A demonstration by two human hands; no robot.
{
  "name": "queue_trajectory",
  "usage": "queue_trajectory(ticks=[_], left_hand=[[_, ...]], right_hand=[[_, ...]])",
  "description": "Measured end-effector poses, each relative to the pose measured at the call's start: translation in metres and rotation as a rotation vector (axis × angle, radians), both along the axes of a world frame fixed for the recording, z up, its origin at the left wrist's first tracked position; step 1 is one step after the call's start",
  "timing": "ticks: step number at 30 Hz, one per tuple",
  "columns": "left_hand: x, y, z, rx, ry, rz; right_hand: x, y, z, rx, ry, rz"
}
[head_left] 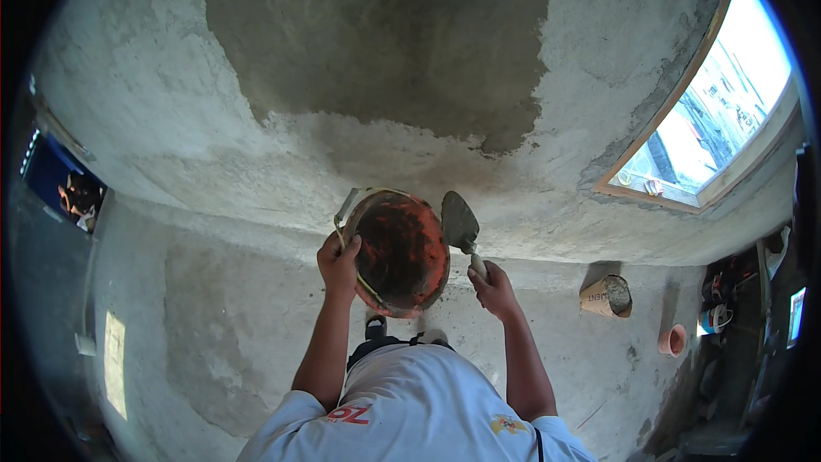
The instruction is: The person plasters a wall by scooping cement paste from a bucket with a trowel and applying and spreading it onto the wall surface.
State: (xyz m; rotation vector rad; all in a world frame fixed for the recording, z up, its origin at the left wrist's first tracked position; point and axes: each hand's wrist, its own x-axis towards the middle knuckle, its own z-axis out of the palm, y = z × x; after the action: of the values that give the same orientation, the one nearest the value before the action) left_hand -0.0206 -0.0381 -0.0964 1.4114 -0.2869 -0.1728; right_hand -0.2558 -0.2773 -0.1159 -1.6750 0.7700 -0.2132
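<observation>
Fingers of the left hand point(339, 258) are curled tight over the near rim of an orange bucket point(402, 250), pinching it together with a thin yellow handle that runs down across the bucket's mouth. The bucket is tilted so that its dark, stained inside faces the camera; it hangs in front of the person's chest, between the two hands, with the grey floor point(248, 325) below it. Just to the right of the bucket, and close to its rim, stands a trowel point(460, 222), blade up and smeared with grey mortar. The right hand point(493, 289) is closed in a fist round the trowel's handle, fingers pressed together, below the blade.

Beyond the hands rises a rough plastered wall point(171, 103), with a large darker, damp patch point(376, 34) high in the middle. Further right, a window point(727, 111) with a wooden frame is set in the wall and is very bright. On the floor at the right a torn paper sack point(607, 296) stands against the foot of the wall, and a small orange pot point(672, 340) lies near it, well apart from the hands.
</observation>
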Motion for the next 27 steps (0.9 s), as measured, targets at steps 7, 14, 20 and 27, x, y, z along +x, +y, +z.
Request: queue_trajectory(ticks=[7,14,20,27], left_hand=[[0.037,0.013,0.039,-0.11,-0.061,0.019],[0.087,0.058,0.07,-0.015,-0.395,-0.015],[0.129,0.095,0.083,0.096,-0.529,-0.088],[0.151,0.116,0.089,0.151,-0.535,-0.192]], right_hand=[[0.031,0.057,0.042,0.124,-0.061,-0.001],[0.091,0.108,0.084,-0.283,-0.025,0.179],[0.154,0.132,0.089,-0.56,-0.066,0.363],[0.214,0.173,0.077,-1.002,0.253,0.377]])
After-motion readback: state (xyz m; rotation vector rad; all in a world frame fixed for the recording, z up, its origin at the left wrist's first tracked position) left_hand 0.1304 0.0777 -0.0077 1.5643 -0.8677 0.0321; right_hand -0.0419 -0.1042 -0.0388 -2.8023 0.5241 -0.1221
